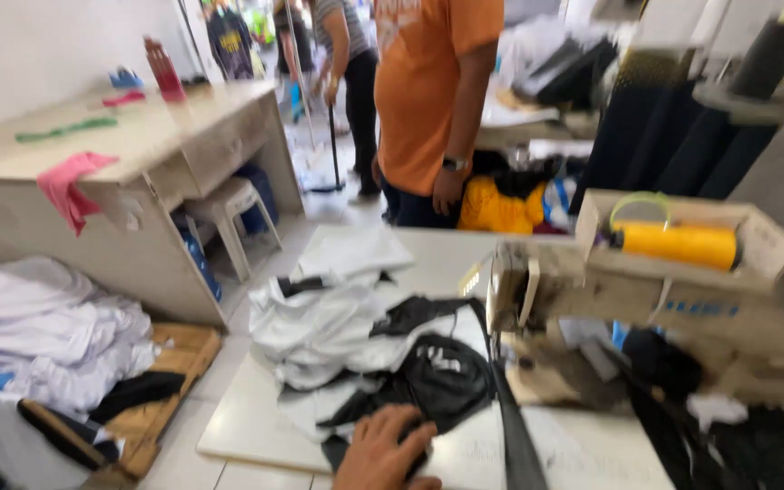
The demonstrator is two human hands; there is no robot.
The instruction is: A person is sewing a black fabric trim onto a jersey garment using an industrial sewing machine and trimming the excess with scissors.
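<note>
My left hand [383,452] lies flat on black fabric [437,377] at the near edge of the white sewing table [256,426], fingers spread, gripping nothing. The black piece is tangled with a heap of white cloth [310,331] just beyond the hand. A black strip [512,426] runs from the fabric toward the near edge. To the right stands a beige sewing machine [646,299] with a yellow thread cone [678,245] lying in its top tray. My right hand is out of view.
A person in an orange shirt [428,91] stands behind the table. Other people stand farther back near a mop [333,136]. A beige desk [129,154] with a pink cloth [70,186] is at left, a white plastic stool [233,213] beside it, and white garments [43,331] piled below.
</note>
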